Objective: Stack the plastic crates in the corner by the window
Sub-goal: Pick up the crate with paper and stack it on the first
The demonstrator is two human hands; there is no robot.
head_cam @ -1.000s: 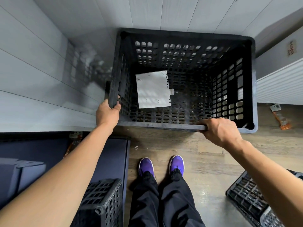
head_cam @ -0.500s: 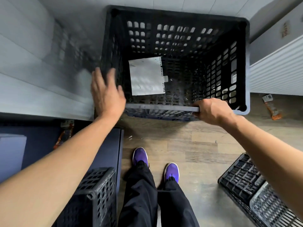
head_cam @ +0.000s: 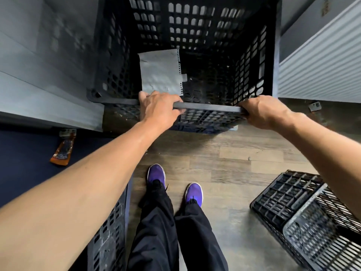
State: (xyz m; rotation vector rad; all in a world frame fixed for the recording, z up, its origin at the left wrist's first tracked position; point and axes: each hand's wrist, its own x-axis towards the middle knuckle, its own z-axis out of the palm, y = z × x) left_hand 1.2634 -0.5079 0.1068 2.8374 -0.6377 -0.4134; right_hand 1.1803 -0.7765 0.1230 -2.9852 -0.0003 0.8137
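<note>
1. Hands share one edge: the left hand (head_cam: 159, 110) and the right hand (head_cam: 262, 111) both sit on the near rim of the black crate (head_cam: 205, 26), the left toward the rim's middle, the right near its right end. Holding the near edge likely lets the person steer the crate toward the far walls without reaching over it.
2. Grip, left: fingers curled over the rim, closed on the crate.
3. Grip, right: fist wrapped around the rim, also closed on the crate.
4. Crate position: it stands in the far corner, its left side close to the grey panelled wall (head_cam: 39, 75) and its right side just beside the ribbed white panel (head_cam: 322, 61). Lattice showing under the near rim suggests another crate beneath it, though I cannot tell for sure.
5. Inside lies a loose sheet of paper (head_cam: 160, 72), flat on the bottom toward the left.
6. Waiting work, as I judge it: a second crate (head_cam: 293, 208) lies tipped on the wooden floor (head_cam: 214, 159) at near right, and a third crate (head_cam: 109, 231) stands at near left beside the person's leg.
</note>
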